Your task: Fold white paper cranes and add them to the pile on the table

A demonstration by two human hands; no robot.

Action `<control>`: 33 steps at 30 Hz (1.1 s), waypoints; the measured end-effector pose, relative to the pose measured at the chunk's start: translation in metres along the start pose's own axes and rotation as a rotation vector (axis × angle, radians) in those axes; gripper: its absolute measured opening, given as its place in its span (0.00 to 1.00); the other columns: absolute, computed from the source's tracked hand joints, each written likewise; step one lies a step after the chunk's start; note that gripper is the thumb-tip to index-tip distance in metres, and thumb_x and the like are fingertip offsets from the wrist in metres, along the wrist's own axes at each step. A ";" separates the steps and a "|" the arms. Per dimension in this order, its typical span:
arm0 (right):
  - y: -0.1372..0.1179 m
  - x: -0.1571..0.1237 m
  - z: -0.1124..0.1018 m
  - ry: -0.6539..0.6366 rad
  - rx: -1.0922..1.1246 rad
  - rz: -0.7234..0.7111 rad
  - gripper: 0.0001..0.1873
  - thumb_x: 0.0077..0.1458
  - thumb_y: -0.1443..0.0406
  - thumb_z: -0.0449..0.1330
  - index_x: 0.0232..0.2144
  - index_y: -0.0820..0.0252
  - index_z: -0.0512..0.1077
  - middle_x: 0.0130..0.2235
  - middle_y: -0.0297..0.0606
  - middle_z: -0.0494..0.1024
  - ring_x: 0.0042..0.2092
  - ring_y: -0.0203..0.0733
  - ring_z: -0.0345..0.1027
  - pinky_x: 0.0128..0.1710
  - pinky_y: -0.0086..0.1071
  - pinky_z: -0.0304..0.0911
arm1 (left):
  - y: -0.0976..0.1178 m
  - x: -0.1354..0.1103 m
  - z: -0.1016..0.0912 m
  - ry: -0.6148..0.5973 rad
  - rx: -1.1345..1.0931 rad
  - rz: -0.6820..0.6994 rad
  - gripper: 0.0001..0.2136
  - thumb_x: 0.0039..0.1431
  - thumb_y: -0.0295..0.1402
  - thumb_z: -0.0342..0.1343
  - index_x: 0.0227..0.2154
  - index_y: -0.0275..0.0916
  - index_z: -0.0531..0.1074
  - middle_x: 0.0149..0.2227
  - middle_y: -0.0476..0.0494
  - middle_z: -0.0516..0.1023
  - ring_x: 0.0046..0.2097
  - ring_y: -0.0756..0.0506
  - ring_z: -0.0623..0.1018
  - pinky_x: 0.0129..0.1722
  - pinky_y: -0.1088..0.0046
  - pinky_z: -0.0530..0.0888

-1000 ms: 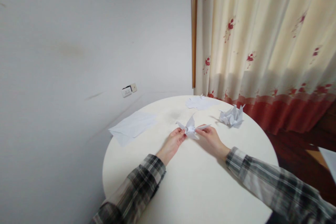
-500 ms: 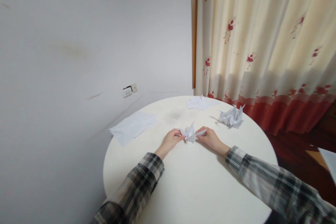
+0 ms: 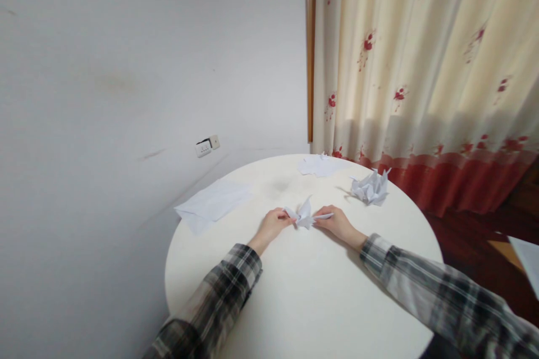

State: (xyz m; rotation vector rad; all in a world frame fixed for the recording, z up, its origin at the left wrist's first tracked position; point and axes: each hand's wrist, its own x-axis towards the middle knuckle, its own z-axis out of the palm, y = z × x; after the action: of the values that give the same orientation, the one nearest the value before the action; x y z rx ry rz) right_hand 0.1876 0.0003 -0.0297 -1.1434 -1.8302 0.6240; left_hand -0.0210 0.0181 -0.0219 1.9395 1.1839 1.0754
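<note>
Outward to the left, the left hand (image 3: 272, 225) has shifted from the middle of the winged origami figure (image 3: 304, 216) since a second ago, its thumb and fingers pinching one side. The right hand (image 3: 339, 222) pinches the opposite wing. The figure is over the round table (image 3: 303, 286), between paper sheets (image 3: 214, 202) and clustered folded pieces (image 3: 370, 188).

Two hands (image 3: 270, 226) (image 3: 339, 224), two sleeves (image 3: 221, 291) (image 3: 433, 280), one held paper figure (image 3: 304, 216), one table (image 3: 311, 291)
</note>
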 end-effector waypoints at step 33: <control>0.002 0.003 0.000 0.016 0.021 0.043 0.09 0.39 0.63 0.60 0.22 0.64 0.73 0.23 0.36 0.75 0.24 0.35 0.64 0.24 0.25 0.56 | 0.004 0.001 0.000 0.026 -0.025 -0.008 0.09 0.38 0.37 0.58 0.16 0.36 0.72 0.21 0.48 0.70 0.28 0.48 0.69 0.30 0.75 0.64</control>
State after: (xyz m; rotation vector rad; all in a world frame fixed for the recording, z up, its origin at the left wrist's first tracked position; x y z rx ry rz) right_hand 0.1878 0.0036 -0.0305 -1.1726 -1.7854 0.6552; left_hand -0.0197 0.0171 -0.0184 1.9060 1.1852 1.1094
